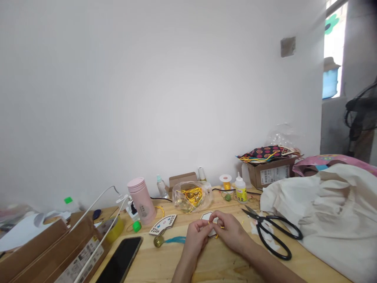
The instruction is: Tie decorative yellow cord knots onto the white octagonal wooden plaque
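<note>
1. Over the pine tabletop (pixel 215 264), I have both hands drawn close together near the front edge, though the wide view leaves the finer work small.
2. My left hand (pixel 196 237) is closed in a tight pinch on a thin yellow cord (pixel 216 236), and my right hand (pixel 230 232) pinches the same cord just beside it. Neither hand is released.
3. The cord lies at a small white hexagonal card (pixel 207 215), partly hidden behind my fingers. I cannot tell whether it passes through the card.
4. I judge the step in hand to be fine cord work at the card. The next move calls for both pinches to stay firm and close, so the short strand does not slip.
5. Right of my hands lie black-handled scissors (pixel 259 222). To the left are a fan-shaped wooden tag (pixel 162 224) and a brass bead (pixel 158 240) with a teal tassel (pixel 175 239).
6. Farther along the table are a plastic bag of gold bells (pixel 192 197), a glue bottle (pixel 240 188), and a spool of yellow cord (pixel 226 182).
</note>
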Demonstrator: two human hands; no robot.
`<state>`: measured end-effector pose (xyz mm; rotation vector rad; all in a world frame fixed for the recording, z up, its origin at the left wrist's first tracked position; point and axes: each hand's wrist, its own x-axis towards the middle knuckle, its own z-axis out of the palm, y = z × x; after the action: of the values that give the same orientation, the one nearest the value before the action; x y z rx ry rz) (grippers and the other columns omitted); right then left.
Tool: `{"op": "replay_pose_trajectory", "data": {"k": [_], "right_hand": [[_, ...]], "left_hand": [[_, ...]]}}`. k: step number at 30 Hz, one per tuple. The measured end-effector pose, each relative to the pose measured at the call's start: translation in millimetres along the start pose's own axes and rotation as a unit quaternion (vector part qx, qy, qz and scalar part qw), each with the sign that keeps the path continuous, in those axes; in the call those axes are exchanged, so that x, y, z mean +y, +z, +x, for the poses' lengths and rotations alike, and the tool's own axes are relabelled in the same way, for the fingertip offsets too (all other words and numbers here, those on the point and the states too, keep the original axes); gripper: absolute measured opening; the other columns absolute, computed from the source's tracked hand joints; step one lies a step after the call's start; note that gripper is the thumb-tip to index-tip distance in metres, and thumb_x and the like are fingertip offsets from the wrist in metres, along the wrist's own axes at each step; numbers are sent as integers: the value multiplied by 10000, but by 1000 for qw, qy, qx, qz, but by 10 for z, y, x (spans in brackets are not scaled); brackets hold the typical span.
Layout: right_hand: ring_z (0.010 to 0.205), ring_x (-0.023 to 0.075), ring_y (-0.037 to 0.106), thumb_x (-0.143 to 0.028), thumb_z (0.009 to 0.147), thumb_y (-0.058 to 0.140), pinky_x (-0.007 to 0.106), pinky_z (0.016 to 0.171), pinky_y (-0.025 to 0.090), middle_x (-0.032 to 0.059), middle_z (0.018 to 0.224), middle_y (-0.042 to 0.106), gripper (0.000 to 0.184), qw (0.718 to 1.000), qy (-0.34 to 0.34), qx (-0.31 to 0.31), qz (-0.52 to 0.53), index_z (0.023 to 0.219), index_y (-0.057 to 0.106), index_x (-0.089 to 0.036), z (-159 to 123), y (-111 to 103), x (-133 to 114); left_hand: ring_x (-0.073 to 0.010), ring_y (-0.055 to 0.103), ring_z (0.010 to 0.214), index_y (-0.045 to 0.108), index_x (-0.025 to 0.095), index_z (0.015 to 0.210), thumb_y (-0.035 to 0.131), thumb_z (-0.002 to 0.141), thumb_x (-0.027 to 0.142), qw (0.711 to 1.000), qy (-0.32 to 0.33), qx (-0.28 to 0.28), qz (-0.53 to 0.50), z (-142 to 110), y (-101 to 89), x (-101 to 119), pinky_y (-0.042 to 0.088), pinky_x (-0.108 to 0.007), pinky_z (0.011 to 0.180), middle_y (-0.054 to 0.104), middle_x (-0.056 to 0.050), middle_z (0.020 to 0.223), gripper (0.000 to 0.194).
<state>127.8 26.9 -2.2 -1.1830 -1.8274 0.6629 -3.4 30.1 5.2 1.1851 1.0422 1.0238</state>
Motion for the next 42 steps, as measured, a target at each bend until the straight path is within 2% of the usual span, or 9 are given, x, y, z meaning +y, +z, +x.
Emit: {"op": "replay_pose_trajectory", "data": {"k": [4, 12, 19, 25, 28, 34, 42], "right_hand": [[458, 84, 371, -205, 696, 411, 175, 466, 251, -69, 463, 401, 173, 999, 0, -3, -34, 795, 553, -215, -10, -8, -25], [511, 97, 418, -201, 745, 343, 178, 477, 253, -43, 534, 471, 245, 998, -7, -16, -53, 886, 541, -228, -42, -50, -103], [573, 111, 462, -203, 721, 371, 185, 508, 262, -37, 584, 526, 274, 996, 1, -22, -91, 963, 494, -245, -59, -61, -102], [576, 107, 474, -261, 717, 400, 187, 491, 238, -24, 610, 566, 175, 989, 10, -32, -141, 794, 556, -236, -53, -51, -64], [560, 101, 468, -266, 718, 399, 186, 475, 226, -20, 598, 563, 170, 988, 7, -29, -154, 725, 562, -219, -54, -53, -66], [561, 97, 470, -243, 722, 391, 180, 473, 237, -12, 610, 570, 184, 988, 7, -31, -153, 742, 570, -207, -48, -66, -91], [559, 105, 469, -240, 726, 384, 187, 481, 253, -1, 619, 581, 208, 991, 1, -15, -132, 738, 587, -196, -44, -80, -104]], "left_hand": [[-1, 179, 245, 560, 104, 547, 660, 446, 429, 1000, 15, 15, 2, 21, 1, -18, 55, -177, 302, 327, 102, 274, 354], [-1, 149, 239, 507, 136, 489, 661, 413, 444, 999, -3, 34, -27, 4, 22, 26, 34, -173, 298, 276, 120, 253, 353], [-3, 146, 237, 508, 138, 494, 652, 407, 456, 998, 1, 45, -37, 7, 40, 42, 30, -175, 300, 263, 123, 250, 360], [1, 139, 236, 476, 149, 490, 649, 426, 429, 999, -10, 42, -28, 5, 31, 29, 41, -160, 290, 249, 131, 247, 335], [-1, 163, 226, 465, 152, 492, 630, 468, 414, 999, -3, 40, -25, 14, 13, -5, 61, -155, 278, 279, 122, 259, 310], [-16, 250, 223, 499, 133, 501, 598, 535, 341, 998, 34, 55, -4, 42, -24, -69, 139, -150, 254, 384, 84, 297, 233], [-45, 419, 345, 592, 102, 568, 669, 477, 299, 997, 29, 68, -29, 29, -39, -44, 272, -134, 308, 520, 23, 414, 230]]}}
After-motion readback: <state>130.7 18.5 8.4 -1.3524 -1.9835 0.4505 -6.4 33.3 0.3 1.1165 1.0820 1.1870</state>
